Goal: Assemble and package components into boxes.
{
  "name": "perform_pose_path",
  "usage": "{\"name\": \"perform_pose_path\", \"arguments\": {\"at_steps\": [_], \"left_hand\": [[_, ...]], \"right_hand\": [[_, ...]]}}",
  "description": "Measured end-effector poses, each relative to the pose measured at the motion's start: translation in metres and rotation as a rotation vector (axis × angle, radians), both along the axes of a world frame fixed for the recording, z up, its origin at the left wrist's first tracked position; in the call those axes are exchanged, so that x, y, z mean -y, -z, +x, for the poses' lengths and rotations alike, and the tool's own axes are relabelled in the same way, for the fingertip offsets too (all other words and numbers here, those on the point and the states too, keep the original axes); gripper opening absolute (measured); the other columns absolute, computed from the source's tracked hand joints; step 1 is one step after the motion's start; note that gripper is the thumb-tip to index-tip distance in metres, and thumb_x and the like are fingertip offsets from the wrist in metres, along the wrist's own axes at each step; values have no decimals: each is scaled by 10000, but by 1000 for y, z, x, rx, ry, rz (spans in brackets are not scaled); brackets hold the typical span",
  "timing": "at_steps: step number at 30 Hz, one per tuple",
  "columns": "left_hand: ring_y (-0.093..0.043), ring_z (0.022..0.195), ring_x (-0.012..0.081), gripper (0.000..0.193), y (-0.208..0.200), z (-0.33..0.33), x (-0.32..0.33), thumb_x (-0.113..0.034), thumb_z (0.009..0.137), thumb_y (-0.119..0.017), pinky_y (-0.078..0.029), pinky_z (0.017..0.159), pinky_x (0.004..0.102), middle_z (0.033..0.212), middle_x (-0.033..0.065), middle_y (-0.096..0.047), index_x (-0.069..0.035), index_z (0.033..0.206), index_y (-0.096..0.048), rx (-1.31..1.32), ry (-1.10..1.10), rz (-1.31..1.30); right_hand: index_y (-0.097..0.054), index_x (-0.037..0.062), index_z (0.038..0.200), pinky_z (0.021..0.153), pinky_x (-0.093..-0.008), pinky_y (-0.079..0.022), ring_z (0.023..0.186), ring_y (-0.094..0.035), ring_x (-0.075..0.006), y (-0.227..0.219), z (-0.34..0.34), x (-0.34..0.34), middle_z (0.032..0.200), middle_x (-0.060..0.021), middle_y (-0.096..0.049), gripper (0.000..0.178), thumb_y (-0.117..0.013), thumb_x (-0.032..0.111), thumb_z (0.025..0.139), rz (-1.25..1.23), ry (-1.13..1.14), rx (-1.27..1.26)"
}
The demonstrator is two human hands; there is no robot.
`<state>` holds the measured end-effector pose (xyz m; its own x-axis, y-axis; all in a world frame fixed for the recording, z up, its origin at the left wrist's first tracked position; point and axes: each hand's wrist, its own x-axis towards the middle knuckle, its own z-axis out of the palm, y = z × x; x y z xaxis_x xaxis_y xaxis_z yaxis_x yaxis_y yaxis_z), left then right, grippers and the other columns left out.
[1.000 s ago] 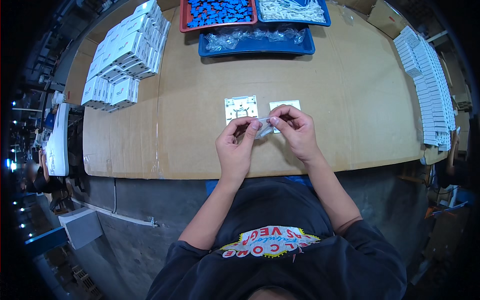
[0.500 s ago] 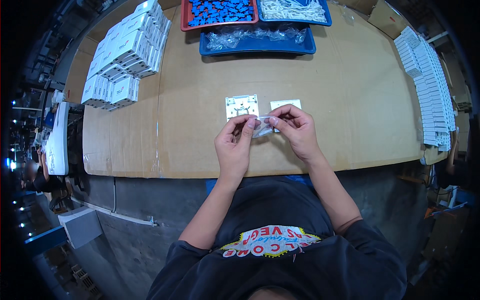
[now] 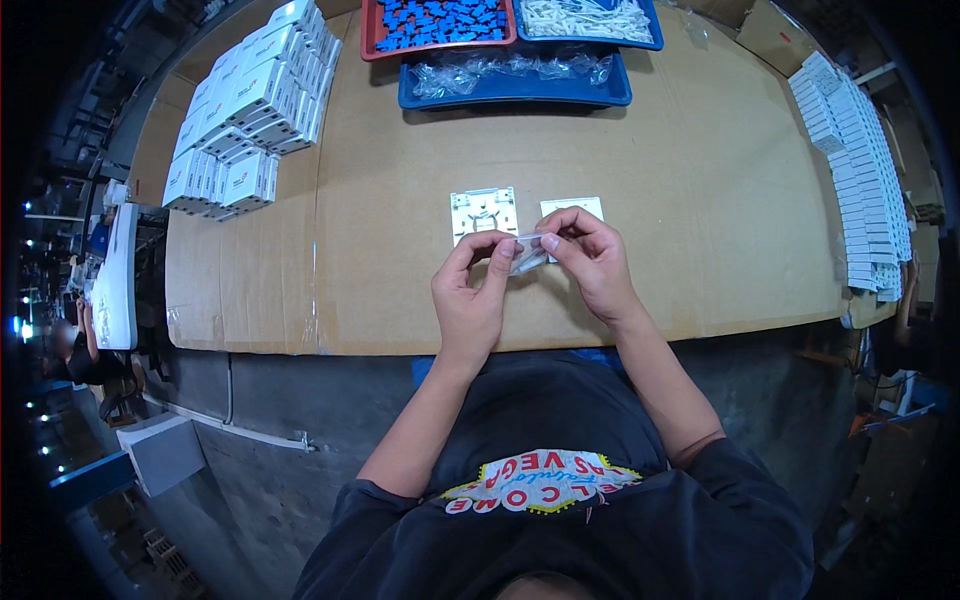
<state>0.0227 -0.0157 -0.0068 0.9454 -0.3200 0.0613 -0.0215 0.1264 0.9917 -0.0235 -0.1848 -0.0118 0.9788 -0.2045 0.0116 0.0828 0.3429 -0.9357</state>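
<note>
The small bag (image 3: 531, 256) is clear, thin plastic film, shiny and lightly creased. Smooth white plastic, seemingly low in gloss, makes up the square frame (image 3: 483, 207) and the flat plate (image 3: 571, 207). The bench (image 3: 400, 300) is faced with matt brown cardboard, with glossy clear tape (image 3: 315, 290) along a seam. The red tray (image 3: 369, 35) and lower blue tray (image 3: 515, 99) look like smooth moulded plastic with a slight sheen; crinkled, glossy film bags (image 3: 445, 80) fill the latter. The dark shirt (image 3: 560, 415) is soft, matt cloth
</note>
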Motion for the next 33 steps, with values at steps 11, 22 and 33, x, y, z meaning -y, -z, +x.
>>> {"name": "perform_pose_path", "arguments": {"at_steps": [11,22,33], "left_hand": [[-639,983,81,147,-4,-3,1,-76,1046,-664,-529,885,252,1060,42,-687,22,1154,-638,-7,68,-122],[-643,998,86,142,1,0,-2,-81,1038,-679,-523,888,247,1075,42,-693,17,1139,-656,-27,128,-99],[-645,1008,99,104,2,5,-6,-58,1009,-708,-519,891,266,1049,40,-699,12,1082,-686,28,148,-64]], "right_hand": [[-654,10,1077,870,-248,-513,964,-621,-79,-1,0,-2,1023,-21,-666,88,-692,41,1004,5,-47,24],[-643,2,1110,842,-233,-507,957,-612,-61,0,-4,0,1034,-13,-650,100,-670,51,1027,-77,-96,83],[-672,6,1092,826,-216,-508,924,-609,-38,-4,-4,1,1017,1,-669,105,-698,81,1024,-64,-107,-23]]}}
